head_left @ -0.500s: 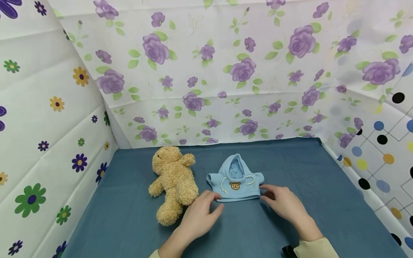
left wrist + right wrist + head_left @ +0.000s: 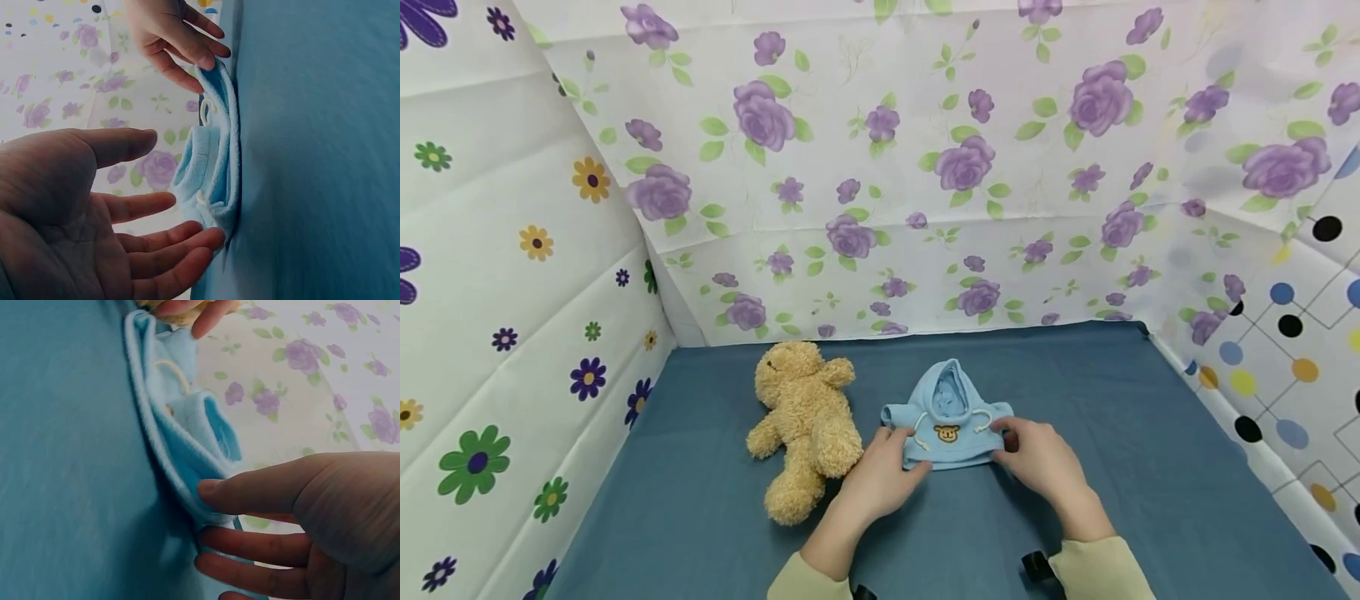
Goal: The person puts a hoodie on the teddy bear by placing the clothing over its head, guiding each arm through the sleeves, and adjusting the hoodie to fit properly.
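Observation:
A small light-blue doll hoodie lies flat with its hood away from me, showing a bear-face patch and white drawstrings. My left hand is at its lower left corner, thumb and fingers spread apart in the left wrist view, fingertips beside the cloth. At the opposite lower corner, my right hand pinches the hem, with the thumb on the edge and fingers on the far side. The right wrist view shows the hem opening slightly parted. A tan teddy bear lies on its back left of the hoodie.
Blue cloth covers the table. A purple-rose sheet hangs behind it, a flowered sheet stands on the left, and a dotted sheet on the right. The bear's foot is close to my left hand.
My right hand has moved left onto the hoodie's lower right corner. My left hand has shifted slightly right over its lower left corner. Hoodie and bear lie where they were.

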`<action>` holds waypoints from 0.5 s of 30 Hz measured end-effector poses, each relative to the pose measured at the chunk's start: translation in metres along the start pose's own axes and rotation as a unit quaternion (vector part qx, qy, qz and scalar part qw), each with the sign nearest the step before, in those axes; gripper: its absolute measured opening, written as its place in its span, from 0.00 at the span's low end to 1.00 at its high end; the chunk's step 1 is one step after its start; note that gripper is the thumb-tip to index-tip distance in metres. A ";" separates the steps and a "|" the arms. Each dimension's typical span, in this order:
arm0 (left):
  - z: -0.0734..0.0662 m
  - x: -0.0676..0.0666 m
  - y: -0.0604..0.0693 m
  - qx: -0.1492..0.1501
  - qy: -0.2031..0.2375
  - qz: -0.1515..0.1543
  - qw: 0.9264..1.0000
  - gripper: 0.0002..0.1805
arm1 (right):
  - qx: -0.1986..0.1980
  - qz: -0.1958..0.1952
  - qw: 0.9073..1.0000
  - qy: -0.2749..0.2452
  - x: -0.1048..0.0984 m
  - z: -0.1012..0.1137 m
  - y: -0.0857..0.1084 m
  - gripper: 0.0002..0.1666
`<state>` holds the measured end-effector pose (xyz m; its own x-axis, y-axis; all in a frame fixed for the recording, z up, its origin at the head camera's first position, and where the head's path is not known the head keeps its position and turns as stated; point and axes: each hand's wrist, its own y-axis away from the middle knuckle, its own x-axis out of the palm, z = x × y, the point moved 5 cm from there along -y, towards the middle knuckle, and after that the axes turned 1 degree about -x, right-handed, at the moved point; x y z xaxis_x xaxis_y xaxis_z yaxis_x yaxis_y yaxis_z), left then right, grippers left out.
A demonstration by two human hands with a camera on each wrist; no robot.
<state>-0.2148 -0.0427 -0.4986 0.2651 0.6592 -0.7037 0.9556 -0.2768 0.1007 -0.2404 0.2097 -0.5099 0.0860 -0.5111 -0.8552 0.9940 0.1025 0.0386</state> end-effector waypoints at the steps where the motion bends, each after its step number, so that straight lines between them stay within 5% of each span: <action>1: -0.001 0.000 -0.002 -0.002 0.001 0.003 1.000 0.30 | 0.002 -0.003 1.000 -0.001 0.000 0.002 -0.001 0.21; 6: 0.000 0.002 -0.008 -0.007 0.003 0.003 1.000 0.27 | 0.000 -0.021 1.000 -0.010 -0.002 0.010 -0.005 0.15; 15: 0.013 0.006 -0.015 0.002 -0.021 -0.009 1.000 0.17 | 0.003 0.005 1.000 -0.024 0.001 0.012 -0.006 0.12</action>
<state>-0.2296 -0.0436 -0.5136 0.2424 0.6343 -0.7341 0.9597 -0.2676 0.0857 -0.2459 0.1985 -0.5053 0.0983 -0.5510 -0.8287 0.9935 0.1026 0.0497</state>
